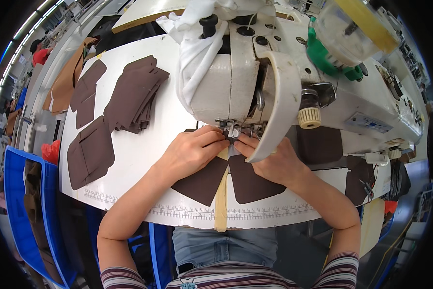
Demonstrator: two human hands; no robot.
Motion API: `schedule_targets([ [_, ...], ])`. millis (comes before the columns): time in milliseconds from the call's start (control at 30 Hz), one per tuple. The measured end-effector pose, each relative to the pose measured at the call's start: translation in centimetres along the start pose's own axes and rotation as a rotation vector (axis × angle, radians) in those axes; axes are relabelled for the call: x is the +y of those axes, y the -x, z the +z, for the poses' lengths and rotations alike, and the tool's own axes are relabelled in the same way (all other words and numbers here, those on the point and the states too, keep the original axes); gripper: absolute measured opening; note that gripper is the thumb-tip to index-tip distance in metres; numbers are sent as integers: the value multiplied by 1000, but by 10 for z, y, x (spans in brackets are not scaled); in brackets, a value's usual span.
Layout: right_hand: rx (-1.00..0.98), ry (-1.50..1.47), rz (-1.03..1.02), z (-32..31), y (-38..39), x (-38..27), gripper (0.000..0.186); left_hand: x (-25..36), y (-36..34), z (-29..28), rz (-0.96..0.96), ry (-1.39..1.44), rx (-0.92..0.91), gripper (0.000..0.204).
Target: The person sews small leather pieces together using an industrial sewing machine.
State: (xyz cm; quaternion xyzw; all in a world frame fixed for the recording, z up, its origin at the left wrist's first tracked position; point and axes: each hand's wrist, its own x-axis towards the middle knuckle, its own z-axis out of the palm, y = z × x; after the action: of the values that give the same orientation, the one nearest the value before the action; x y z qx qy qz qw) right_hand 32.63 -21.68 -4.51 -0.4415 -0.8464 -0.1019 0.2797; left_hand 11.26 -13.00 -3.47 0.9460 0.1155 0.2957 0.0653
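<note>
Both my hands meet under the head of a white sewing machine [211, 86], close to its presser foot [235, 132]. My left hand [195, 148] has its fingers closed together on a dark brown fabric piece [202, 182]. My right hand [277, 161] reaches in from the other side, its fingertips pinched on a second part of the brown fabric [255, 180]. The two brown flaps spread apart toward me, with yellow tape [221, 202] on the table between them. My fingers and the machine's guard hide where the fabric meets the needle.
A fanned stack of brown pieces [132, 96] lies on the left of the table, beside loose pieces [91, 154]. At the right, small thread snips [368, 189] rest by another brown piece [354, 176]. A blue bin [21, 216] stands left of the table. White cloth [197, 53] drapes the machine.
</note>
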Motion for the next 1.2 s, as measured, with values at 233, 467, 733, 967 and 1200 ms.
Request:
schedule_targets([
  [233, 10, -11, -2, 1, -1, -1, 19, -3, 0, 1, 43, -27, -4, 21],
  [467, 5, 35, -12, 0, -1, -2, 16, -6, -1, 0, 101, -45, -24, 21],
  [733, 21, 74, -31, 1, -1, -2, 13, -2, -1, 1, 61, -68, -18, 19],
  [967, 11, 64, -32, 3, 1, -1, 15, -9, 0, 6, -79, 154, 69, 15],
  [1200, 39, 48, -41, 1, -1, -1, 17, -14, -3, 5, 150, -4, 28, 14],
])
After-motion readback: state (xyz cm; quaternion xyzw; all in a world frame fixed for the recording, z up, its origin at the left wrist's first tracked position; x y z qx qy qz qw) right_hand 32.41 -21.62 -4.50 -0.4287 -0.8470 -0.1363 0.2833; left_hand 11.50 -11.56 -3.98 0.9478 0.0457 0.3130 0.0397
